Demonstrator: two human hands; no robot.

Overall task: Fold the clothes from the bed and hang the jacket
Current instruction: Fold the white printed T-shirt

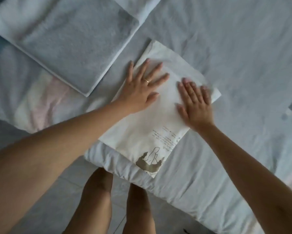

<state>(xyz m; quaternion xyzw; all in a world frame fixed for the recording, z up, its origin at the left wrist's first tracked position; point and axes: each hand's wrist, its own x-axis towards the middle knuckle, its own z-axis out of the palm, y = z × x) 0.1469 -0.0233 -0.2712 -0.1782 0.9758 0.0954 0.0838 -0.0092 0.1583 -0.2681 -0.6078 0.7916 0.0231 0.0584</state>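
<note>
Garment: a folded white cloth garment (pixel 141 132) lies as a flat rectangle on the bed, set diagonally, with its near corner at the mattress edge.
Print: a brown figure print (pixel 150 163) sits at the garment's near corner, with small lines of dark script just beyond it.
Left hand: the left hand (pixel 140 86) rests palm down on the far left part of the garment, fingers straight and spread, grasping nothing. Its outermost finger lies at the garment's left edge.
Ring: a thin gold ring (pixel 147 80) sits on one finger of the left hand.
Right hand: the right hand (pixel 195 105) presses flat on the garment's right side, fingers straight and close together, released. Its outline is smeared, so it may or may not reach past the fabric's edge.
Towel: a folded pale grey terry towel (pixel 71 48) lies on the bed to the far left, near the garment but apart from it.
Bed: a bed with a wrinkled pale grey sheet (pixel 243 48) carries both items.
Person: bare legs (pixel 98 191) stand against the mattress edge on a grey tiled floor (pixel 119 196).
</note>
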